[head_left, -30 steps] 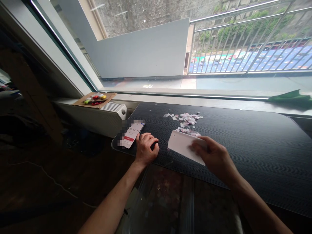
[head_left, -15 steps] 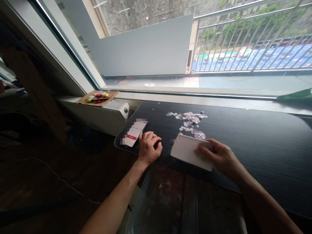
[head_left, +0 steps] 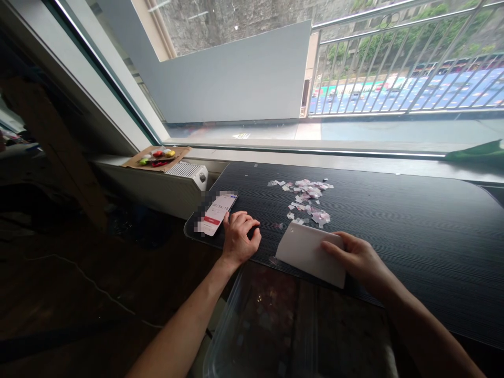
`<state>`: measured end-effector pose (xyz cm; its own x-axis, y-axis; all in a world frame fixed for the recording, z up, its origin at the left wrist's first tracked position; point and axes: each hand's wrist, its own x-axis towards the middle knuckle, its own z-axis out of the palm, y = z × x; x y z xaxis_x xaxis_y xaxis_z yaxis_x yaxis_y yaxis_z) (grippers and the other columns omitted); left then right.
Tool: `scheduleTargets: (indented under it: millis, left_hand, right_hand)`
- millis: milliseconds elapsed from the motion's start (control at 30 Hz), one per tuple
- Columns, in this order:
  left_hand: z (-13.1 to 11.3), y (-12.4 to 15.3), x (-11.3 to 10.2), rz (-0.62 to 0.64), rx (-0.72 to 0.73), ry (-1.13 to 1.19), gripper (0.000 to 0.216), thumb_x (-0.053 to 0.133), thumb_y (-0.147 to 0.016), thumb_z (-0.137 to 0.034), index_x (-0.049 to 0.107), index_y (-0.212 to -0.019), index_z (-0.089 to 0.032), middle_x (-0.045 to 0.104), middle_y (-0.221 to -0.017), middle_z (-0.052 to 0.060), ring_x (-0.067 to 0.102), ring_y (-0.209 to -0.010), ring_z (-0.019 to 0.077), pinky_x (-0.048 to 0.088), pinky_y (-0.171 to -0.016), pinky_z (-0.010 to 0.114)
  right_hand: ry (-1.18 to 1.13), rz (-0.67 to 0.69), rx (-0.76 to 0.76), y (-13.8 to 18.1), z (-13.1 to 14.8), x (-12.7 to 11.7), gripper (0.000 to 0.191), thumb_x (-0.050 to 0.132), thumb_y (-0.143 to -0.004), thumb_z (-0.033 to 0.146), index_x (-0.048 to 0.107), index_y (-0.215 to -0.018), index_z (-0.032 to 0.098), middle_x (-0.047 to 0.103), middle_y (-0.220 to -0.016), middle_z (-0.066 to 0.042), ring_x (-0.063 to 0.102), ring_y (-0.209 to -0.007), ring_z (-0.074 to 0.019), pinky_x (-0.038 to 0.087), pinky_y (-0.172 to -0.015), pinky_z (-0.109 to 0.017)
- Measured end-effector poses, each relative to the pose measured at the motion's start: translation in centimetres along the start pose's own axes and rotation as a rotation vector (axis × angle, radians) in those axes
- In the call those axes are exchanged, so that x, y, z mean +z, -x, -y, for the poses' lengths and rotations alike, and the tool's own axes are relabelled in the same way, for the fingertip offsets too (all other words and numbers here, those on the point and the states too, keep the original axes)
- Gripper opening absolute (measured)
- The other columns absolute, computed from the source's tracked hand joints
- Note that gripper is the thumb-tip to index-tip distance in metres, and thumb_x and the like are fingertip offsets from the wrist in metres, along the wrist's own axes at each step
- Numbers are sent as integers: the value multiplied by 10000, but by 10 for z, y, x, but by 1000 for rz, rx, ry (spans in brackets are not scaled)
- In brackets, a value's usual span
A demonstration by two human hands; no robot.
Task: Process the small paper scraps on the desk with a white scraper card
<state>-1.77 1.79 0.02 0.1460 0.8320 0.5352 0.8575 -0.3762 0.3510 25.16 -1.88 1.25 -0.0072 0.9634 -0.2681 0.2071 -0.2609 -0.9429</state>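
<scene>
My right hand (head_left: 356, 254) grips a white rectangular board (head_left: 311, 252) by its right end, thumb on the near face. There is a small hole in the board's upper left corner. It leans at the front edge of the black tabletop (head_left: 397, 210), and a few scraps show beside its lower left corner. Just beyond it lies a loose heap of small pale pinkish paper-like scraps (head_left: 309, 191). My left hand (head_left: 241, 239) rests near the table edge, fingers loosely bent and thumb apart, holding nothing. Its fingertips are close beside a phone (head_left: 218, 212) showing a running timer.
Below the table edge, in front of me, stands a clear plastic bin (head_left: 220, 341) with some scraps inside. Left of the table, a brown cardboard sheet (head_left: 136, 160) with colourful items lies by a white radiator (head_left: 192, 173). Green material (head_left: 478, 152) lies on the right sill.
My right hand has drawn the white board a little toward me, to the table's front edge, away from the heap. Some scraps now show near its lower left corner. My left hand has barely moved.
</scene>
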Motion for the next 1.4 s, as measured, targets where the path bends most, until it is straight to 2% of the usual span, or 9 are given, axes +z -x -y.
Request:
scheduleTargets:
  millis: [133, 333, 733, 867, 933, 1033, 1167, 1267, 1400]
  left_hand:
    - [0, 0, 0, 7, -8, -1, 133, 591, -765, -162, 686, -815, -239, 686, -852, 30, 591, -1061, 277, 240, -1101, 554]
    - [0, 0, 1, -4, -15, -7, 137, 596, -756, -160, 689, -814, -244, 687, -857, 31, 590, -1065, 280, 242, -1104, 549]
    - [0, 0, 1, -10, -6, -6, 131, 586, -764, -160, 680, -814, -237, 687, -855, 29, 592, -1066, 277, 243, -1100, 546]
    - [0, 1, 1, -9, -9, -4, 130, 588, -765, -161, 681, -816, -236, 686, -858, 30, 592, -1067, 277, 237, -1103, 547]
    - [0, 1, 0, -6, -4, -1, 129, 587, -768, -158, 680, -818, -232, 686, -854, 32, 594, -1062, 277, 235, -1100, 552]
    - [0, 1, 0, 4, -1, -4, 124, 586, -775, -161, 680, -822, -228, 686, -855, 31, 591, -1065, 277, 237, -1097, 554]
    - [2, 1, 0, -18, 12, -15, 126, 571, -785, -167, 681, -813, -220, 688, -850, 34, 594, -1058, 273, 255, -1086, 541]
    - [4, 0, 1, -56, 38, -12, 139, 558, -783, -161, 684, -804, -216, 684, -828, 36, 602, -1037, 273, 264, -1075, 543]
    - [6, 1, 1, -89, 55, -8, 146, 548, -786, -160, 685, -790, -210, 678, -807, 36, 611, -1011, 273, 267, -1067, 551]
  right_hand:
    - [-45, 46, 31, 1, 0, 4, 379, 691, -710, 483, 680, -908, 160, 703, -704, -23, 627, -583, -169, 476, -490, -254]
    - [0, -53, -16, 4, 10, 6, 350, 666, -724, 472, 670, -895, 167, 676, -677, -15, 611, -564, -164, 462, -480, -256]
    - [46, 114, -24, 8, 14, 14, 371, 635, -764, 486, 665, -907, 145, 684, -699, -24, 616, -610, -171, 465, -514, -249]
    - [326, 73, -215, 39, 22, 11, 242, 594, -825, 405, 677, -855, 179, 648, -632, 7, 575, -557, -141, 418, -475, -221]
    - [451, 129, -365, 59, 23, 8, 169, 593, -849, 347, 686, -843, 206, 647, -608, 26, 561, -526, -120, 421, -497, -210]
    - [443, -87, -480, 78, 20, -1, 183, 596, -852, 379, 694, -847, 225, 679, -647, 22, 581, -529, -113, 446, -538, -200]
    - [484, -460, -332, 67, 18, -13, 244, 636, -783, 450, 704, -871, 232, 664, -635, 27, 598, -546, -137, 454, -538, -212]
    - [438, -524, -286, 46, 20, -15, 306, 610, -779, 474, 704, -904, 211, 651, -631, 11, 603, -566, -164, 464, -554, -246]
    - [371, -470, -251, 36, 23, -13, 338, 591, -772, 485, 696, -908, 194, 638, -616, 1, 588, -544, -173, 456, -524, -265]
